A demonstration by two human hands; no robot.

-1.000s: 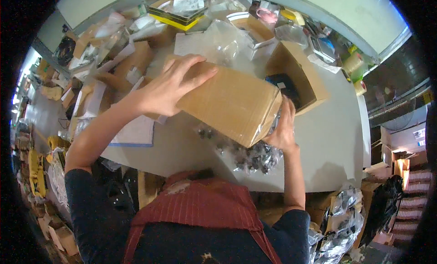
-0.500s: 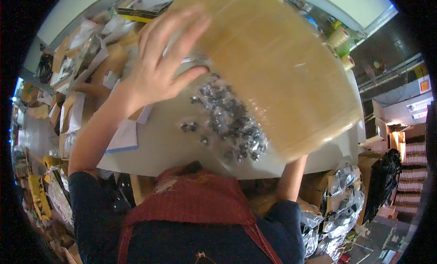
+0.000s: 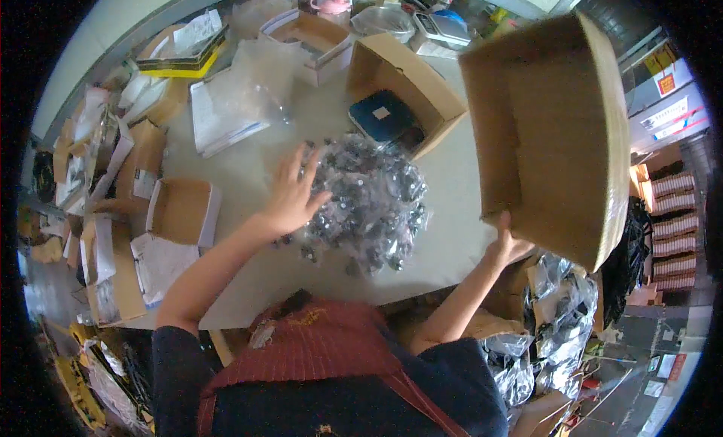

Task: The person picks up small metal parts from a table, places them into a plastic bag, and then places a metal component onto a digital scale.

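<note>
A heap of small dark parts in clear plastic bags (image 3: 369,204) lies on the pale table (image 3: 248,286) in front of me. My left hand (image 3: 290,192) rests at the heap's left edge, fingers spread, gripping nothing. On the right, my right hand (image 3: 510,241) grips the lower edge of a large cardboard box (image 3: 550,136), thumb on the inner side. The box is tilted up on its side, and its bare inside faces left. Behind the heap stands a smaller open carton (image 3: 437,98) with a dark blue flat object (image 3: 382,115) in it.
Several small open boxes (image 3: 181,211) and papers crowd the left side. A plastic bag on papers (image 3: 241,98), a white box (image 3: 309,42), a pink-lidded jar (image 3: 331,6) and a scale (image 3: 442,30) line the back. Silver plastic bags (image 3: 561,316) fill cartons below right.
The large box has swung right, off the table's middle, uncovering the smaller carton behind. The bagged heap is bigger. My left hand has come down to its edge.
</note>
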